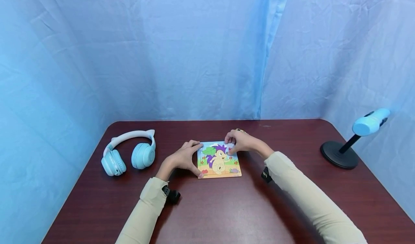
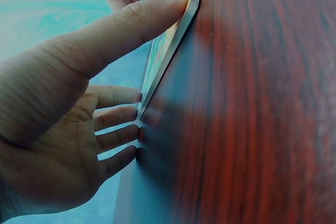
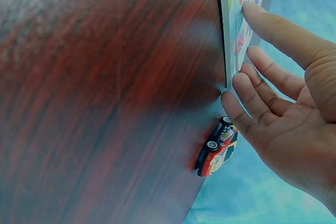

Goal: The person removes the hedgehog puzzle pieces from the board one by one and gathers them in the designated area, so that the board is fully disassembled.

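Midway across the dark table [image 1: 227,208] lies the hedgehog board [image 1: 218,163]. Your left hand [image 1: 184,156], spread wide, spans its left edge; your right hand [image 1: 243,142], loosely bent, touches its right side, a toy car [image 3: 216,148] near it.

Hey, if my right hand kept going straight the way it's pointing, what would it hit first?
Most likely the picture board, since your right hand reaches its far right corner; depth is hard to judge, so they may be touching. Across the board, your left hand would come next.
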`<state>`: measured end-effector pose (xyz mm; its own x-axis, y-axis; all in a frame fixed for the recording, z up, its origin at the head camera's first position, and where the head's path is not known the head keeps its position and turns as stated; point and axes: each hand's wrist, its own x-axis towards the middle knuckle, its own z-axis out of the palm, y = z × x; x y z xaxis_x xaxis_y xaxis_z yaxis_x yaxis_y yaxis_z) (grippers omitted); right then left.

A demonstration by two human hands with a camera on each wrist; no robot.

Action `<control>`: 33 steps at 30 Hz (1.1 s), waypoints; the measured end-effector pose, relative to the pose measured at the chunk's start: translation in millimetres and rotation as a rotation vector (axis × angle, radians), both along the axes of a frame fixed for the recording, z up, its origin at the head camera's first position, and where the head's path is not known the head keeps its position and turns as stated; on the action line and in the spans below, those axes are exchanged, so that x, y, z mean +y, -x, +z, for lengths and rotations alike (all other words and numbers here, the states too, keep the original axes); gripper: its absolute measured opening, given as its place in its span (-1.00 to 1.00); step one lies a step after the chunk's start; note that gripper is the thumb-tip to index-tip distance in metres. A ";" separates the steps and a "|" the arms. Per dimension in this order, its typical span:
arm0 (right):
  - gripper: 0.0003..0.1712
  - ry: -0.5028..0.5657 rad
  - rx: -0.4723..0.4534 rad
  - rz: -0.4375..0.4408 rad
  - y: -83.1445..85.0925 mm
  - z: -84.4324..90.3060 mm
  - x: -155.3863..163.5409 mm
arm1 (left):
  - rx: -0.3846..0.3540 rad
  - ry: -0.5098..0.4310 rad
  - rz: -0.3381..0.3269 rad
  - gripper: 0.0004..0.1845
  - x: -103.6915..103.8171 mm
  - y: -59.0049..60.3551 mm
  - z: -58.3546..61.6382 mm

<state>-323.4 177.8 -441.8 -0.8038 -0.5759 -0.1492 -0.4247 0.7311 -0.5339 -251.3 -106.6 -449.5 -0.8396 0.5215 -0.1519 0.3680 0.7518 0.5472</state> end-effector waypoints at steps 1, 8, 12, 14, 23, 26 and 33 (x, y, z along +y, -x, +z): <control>-0.60 -0.004 -0.007 -0.010 0.0 0.1 -1.0 | -0.001 0.002 0.000 0.27 0.0 -0.1 0.2; -0.61 -0.002 -0.030 -0.005 1.8 0.8 -3.9 | 0.000 0.000 0.013 0.27 0.5 0.0 0.8; -0.62 -0.011 -0.031 0.023 1.4 2.8 -4.0 | -0.003 0.000 0.021 0.26 0.3 0.2 0.3; -0.63 -0.016 -0.037 0.030 0.8 3.7 -4.5 | -0.007 0.001 0.023 0.26 0.3 0.1 0.2; -0.56 -0.058 -0.063 0.068 -1.3 10.3 -6.9 | -0.004 0.007 0.018 0.26 1.9 -1.2 -0.3; -0.56 -0.062 -0.072 0.069 -1.0 13.1 -8.1 | -0.002 0.014 0.019 0.26 2.7 -0.7 0.1; -0.49 -0.114 -0.072 0.091 -0.3 18.9 -10.6 | 0.000 0.002 0.005 0.26 2.7 1.8 0.8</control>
